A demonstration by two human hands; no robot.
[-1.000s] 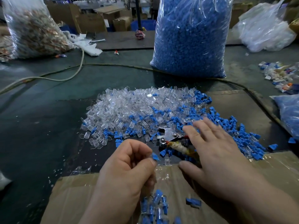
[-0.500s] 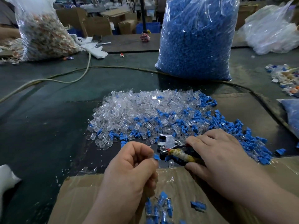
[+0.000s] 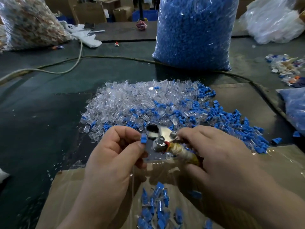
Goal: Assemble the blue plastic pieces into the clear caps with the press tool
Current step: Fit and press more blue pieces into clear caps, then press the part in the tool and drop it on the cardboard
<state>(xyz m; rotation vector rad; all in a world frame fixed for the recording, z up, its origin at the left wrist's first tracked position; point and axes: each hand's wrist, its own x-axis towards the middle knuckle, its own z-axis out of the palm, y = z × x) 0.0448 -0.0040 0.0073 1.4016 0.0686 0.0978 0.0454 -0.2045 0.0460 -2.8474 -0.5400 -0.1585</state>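
Note:
My left hand (image 3: 115, 152) pinches a small blue plastic piece (image 3: 143, 138) between thumb and forefinger, close to the metal head of the press tool (image 3: 160, 138). My right hand (image 3: 212, 156) grips the tool's tape-wrapped handle and holds it lifted just above the pile. Behind the hands lies a heap of clear caps (image 3: 132, 103), with loose blue pieces (image 3: 231, 123) mixed in and spread to the right. Assembled blue-and-clear parts (image 3: 156, 207) lie in the cardboard box (image 3: 66, 195) below my hands.
A tall plastic bag of blue pieces (image 3: 194, 33) stands behind the pile. A cable (image 3: 115, 57) runs across the dark table. Another bag (image 3: 28, 23) is at the far left, a white bag (image 3: 274, 22) far right, and a smaller blue bag (image 3: 295, 109) at the right edge.
My right hand closed on the press tool's handle and lifted it toward my left hand. My left hand rose with the blue piece, close to the tool head.

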